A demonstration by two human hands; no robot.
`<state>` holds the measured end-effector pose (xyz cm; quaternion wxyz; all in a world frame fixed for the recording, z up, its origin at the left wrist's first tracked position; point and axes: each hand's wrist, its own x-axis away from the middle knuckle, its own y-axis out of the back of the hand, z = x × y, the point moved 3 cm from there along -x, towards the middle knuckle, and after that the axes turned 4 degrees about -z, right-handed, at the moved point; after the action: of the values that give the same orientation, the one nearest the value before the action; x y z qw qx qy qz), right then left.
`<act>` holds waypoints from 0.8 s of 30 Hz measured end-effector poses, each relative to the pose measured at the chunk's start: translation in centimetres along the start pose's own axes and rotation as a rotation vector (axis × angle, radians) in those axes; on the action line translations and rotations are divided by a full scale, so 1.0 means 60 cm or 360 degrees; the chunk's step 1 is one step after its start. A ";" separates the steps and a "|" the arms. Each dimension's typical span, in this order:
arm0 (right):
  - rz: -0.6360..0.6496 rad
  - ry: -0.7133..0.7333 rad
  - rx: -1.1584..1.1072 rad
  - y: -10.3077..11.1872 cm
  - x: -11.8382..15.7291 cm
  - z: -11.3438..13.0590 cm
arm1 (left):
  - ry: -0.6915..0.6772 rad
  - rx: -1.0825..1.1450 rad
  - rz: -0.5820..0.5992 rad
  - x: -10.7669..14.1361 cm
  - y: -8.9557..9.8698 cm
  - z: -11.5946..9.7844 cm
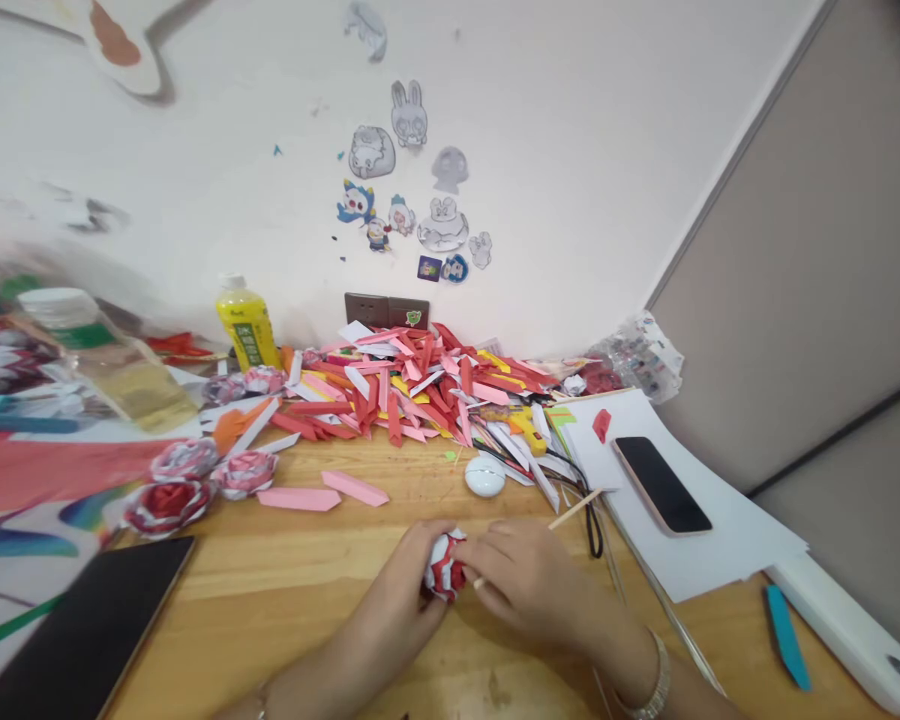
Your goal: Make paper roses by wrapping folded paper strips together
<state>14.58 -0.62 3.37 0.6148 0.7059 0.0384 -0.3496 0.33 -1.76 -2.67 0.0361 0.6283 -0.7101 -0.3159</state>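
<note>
A red and white folded-paper flower is held low over the wooden table, near its front middle. My left hand wraps round its left side, fingers closed on it. From the right, my right hand has a thin wooden stick between its fingers, and its fingertips touch the flower's right side. The stick slants up to the right, past the knuckles. Just behind my hands lies a white rounded case. Two pink paper strips rest on the table to the back left.
Behind is a heap of red, pink, white and yellow paper strips, with a yellow glue gun. Finished paper flowers, bottles and a black tablet lie left. A phone on white paper and a teal cutter lie right.
</note>
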 end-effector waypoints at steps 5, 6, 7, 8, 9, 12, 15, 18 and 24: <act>0.0097 -0.0121 -0.0076 -0.003 0.001 -0.004 | -0.0045 -0.0048 0.0020 0.004 -0.001 0.001; 0.0104 -0.0110 -0.0075 -0.003 0.001 -0.004 | -0.0048 -0.0045 0.0018 0.005 -0.001 0.002; 0.0113 -0.0107 -0.0067 -0.003 0.001 -0.004 | -0.0050 -0.0039 0.0014 0.005 -0.001 0.002; 0.0121 -0.0107 -0.0058 -0.003 0.001 -0.004 | -0.0051 -0.0029 0.0011 0.005 -0.001 0.002; 0.0128 -0.0114 -0.0053 -0.004 0.001 -0.004 | -0.0052 -0.0019 0.0009 0.004 -0.001 0.002; 0.0137 -0.0143 -0.0052 -0.005 0.001 -0.005 | -0.0040 -0.0015 0.0010 0.003 -0.001 0.002; 0.0153 -0.0138 -0.0035 -0.007 0.000 -0.004 | -0.0045 -0.0052 0.0008 0.002 -0.002 0.002; 0.0153 -0.0096 0.0006 -0.006 -0.001 -0.003 | -0.0096 -0.0074 -0.0003 0.002 -0.003 0.000; 0.0000 0.0028 0.0072 0.000 -0.002 -0.001 | -0.0099 -0.0089 0.0022 0.003 -0.006 0.006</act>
<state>14.52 -0.53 3.44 0.5982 0.7227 0.0358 -0.3443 0.47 -1.79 -3.19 0.0339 0.6119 -0.7061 -0.3548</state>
